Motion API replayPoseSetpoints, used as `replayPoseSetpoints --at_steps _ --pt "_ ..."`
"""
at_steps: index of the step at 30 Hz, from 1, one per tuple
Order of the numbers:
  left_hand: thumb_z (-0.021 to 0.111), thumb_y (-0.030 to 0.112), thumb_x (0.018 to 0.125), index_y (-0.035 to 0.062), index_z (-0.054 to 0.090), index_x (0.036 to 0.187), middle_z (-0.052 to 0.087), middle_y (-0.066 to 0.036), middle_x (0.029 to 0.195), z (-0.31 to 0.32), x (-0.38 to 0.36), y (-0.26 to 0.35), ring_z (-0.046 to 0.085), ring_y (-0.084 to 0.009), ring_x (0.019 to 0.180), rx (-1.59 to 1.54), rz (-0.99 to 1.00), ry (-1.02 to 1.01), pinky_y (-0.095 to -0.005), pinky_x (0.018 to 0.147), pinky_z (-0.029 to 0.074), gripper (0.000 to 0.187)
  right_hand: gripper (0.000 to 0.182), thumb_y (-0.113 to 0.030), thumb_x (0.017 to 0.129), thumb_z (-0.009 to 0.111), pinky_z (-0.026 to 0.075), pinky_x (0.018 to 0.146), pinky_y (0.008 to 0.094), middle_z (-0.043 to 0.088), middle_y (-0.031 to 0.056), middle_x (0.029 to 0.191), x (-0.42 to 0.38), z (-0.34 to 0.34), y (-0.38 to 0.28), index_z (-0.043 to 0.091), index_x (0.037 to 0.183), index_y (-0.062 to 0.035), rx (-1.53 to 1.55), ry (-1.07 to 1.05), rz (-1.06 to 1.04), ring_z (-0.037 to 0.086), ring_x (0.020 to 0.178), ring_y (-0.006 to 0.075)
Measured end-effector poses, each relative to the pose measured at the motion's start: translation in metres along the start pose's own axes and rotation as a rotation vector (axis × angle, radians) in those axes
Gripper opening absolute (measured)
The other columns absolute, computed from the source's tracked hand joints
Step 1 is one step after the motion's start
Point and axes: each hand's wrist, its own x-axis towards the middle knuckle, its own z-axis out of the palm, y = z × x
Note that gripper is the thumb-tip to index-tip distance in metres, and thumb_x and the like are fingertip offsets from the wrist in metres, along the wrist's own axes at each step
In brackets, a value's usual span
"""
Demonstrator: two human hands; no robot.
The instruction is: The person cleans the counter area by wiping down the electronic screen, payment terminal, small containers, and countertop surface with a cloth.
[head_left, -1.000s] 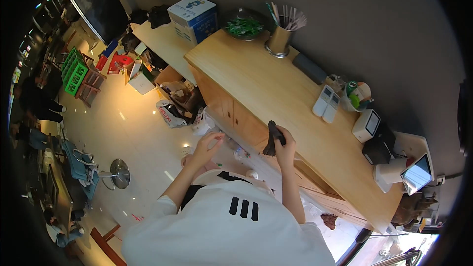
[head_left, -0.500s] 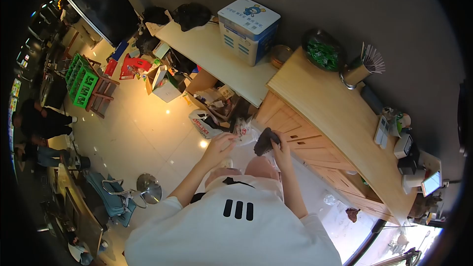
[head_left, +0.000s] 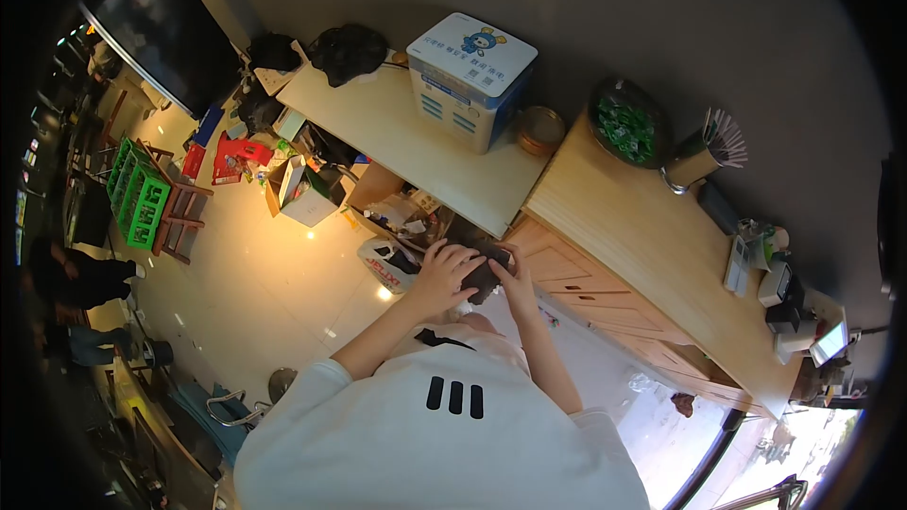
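A dark, soft-looking item (head_left: 486,276) is between my two hands, in front of the white shirt; what it is I cannot make out. My right hand (head_left: 516,280) grips its right side with bent fingers. Against its left side rests my left hand (head_left: 448,274), fingers curved over the item. Just left of my hands, a white plastic bag with red print (head_left: 388,265) stands on the floor. Behind them is an open cardboard box (head_left: 378,191) with mixed things inside.
A wooden counter (head_left: 605,217) at right holds a bowl of green packets (head_left: 624,123) and a straw holder (head_left: 693,162). A white-and-blue box (head_left: 470,80) stands on the lower counter. Green crate (head_left: 140,196), stool (head_left: 182,220) and people in dark clothes (head_left: 85,274) are at left.
My left hand has moved right and onto the dark item, which earlier only my right hand held. The item has shifted slightly left. The view has turned a little.
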Motion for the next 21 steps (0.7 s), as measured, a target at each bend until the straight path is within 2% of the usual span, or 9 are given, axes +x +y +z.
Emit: replayPoseSetpoints --at_steps 8,10,11,12,14,15,16,19,21 --pt "0.074 0.028 0.062 0.0057 0.059 0.101 0.058 -0.009 0.099 -0.028 -0.002 -0.089 0.051 -0.0255 0.107 -0.094 -0.069 0.004 -0.0505 0.105 0.023 0.047 0.043 -0.016 0.083 0.069 0.047 0.075 0.0249 0.061 0.0090 0.101 0.042 0.071 0.004 0.050 0.120 -0.0043 -0.033 0.100 0.074 0.059 0.090 0.0133" --pt "0.074 0.029 0.061 0.0050 0.059 0.098 0.058 -0.010 0.097 -0.046 -0.015 -0.120 0.052 -0.0263 0.105 -0.102 -0.087 -0.017 -0.0497 0.103 0.025 0.047 0.050 -0.014 0.083 0.069 0.048 0.075 0.0257 0.059 0.0110 0.107 0.049 0.111 -0.013 0.044 0.126 -0.0054 -0.023 -0.043 0.224 0.057 0.096 0.0130" --pt "0.074 0.029 0.061 0.0048 0.060 0.098 0.058 -0.010 0.097 -0.054 -0.022 -0.138 0.052 -0.0263 0.104 -0.104 -0.109 -0.005 -0.0496 0.102 0.025 0.046 0.056 -0.016 0.081 0.072 0.043 0.064 0.0196 0.060 0.0034 0.087 0.055 0.133 -0.005 0.044 0.128 -0.0093 0.026 -0.046 0.148 0.057 0.086 0.0106" --pt "0.074 0.030 0.061 0.0047 0.060 0.097 0.058 -0.010 0.097 -0.063 -0.028 -0.156 0.052 -0.0263 0.103 -0.106 -0.129 0.007 -0.0496 0.101 0.025 0.046 0.056 -0.016 0.081 0.072 0.043 0.064 0.0196 0.060 0.0034 0.087 0.062 0.154 0.007 0.044 0.128 -0.0093 0.040 -0.030 0.146 0.057 0.086 0.0106" --pt "0.074 0.030 0.062 0.0049 0.060 0.096 0.059 -0.009 0.098 -0.083 -0.041 -0.190 0.053 -0.0256 0.102 -0.089 -0.130 -0.005 -0.0489 0.100 0.025 0.044 0.057 -0.013 0.080 0.073 0.047 0.076 0.0246 0.058 0.0040 0.093 0.075 0.192 0.035 0.043 0.128 -0.0092 0.046 -0.035 -0.011 0.058 0.092 0.0131" --pt "0.074 0.031 0.064 0.0048 0.061 0.096 0.059 -0.009 0.097 -0.091 -0.048 -0.205 0.053 -0.0255 0.102 -0.082 -0.152 -0.042 -0.0483 0.100 0.025 0.043 0.063 -0.009 0.075 0.075 0.046 0.089 0.0314 0.056 0.0110 0.110 0.081 0.206 0.046 0.044 0.130 -0.0108 -0.120 -0.020 -0.104 0.055 0.105 0.0197" --pt "0.073 0.031 0.065 0.0046 0.061 0.096 0.060 -0.009 0.097 -0.101 -0.051 -0.220 0.053 -0.0255 0.102 -0.076 -0.169 -0.077 -0.0476 0.100 0.025 0.042 0.063 -0.009 0.075 0.075 0.046 0.089 0.0314 0.056 0.0110 0.110 0.084 0.220 0.046 0.044 0.130 -0.0108 -0.116 -0.001 -0.104 0.055 0.105 0.0197" --pt "0.071 0.031 0.070 0.0051 0.063 0.096 0.061 -0.009 0.095 -0.120 -0.055 -0.250 0.053 -0.0255 0.102 -0.193 -0.157 -0.174 -0.0481 0.099 0.025 0.038 0.069 -0.014 0.066 0.078 0.037 0.102 0.0426 0.046 0.0177 0.128 0.086 0.246 0.043 0.051 0.130 -0.0124 -0.748 0.046 -0.257 0.035 0.129 0.0330" --pt "0.070 0.031 0.071 0.0055 0.063 0.096 0.061 -0.009 0.095 -0.125 -0.051 -0.260 0.053 -0.0255 0.102 -0.212 -0.138 -0.234 -0.0489 0.098 0.025 0.036 0.067 -0.017 0.067 0.077 0.032 0.105 0.0445 0.046 0.0153 0.131 0.088 0.248 0.042 0.052 0.129 -0.0125 -0.879 0.014 -0.285 0.033 0.131 0.0331"
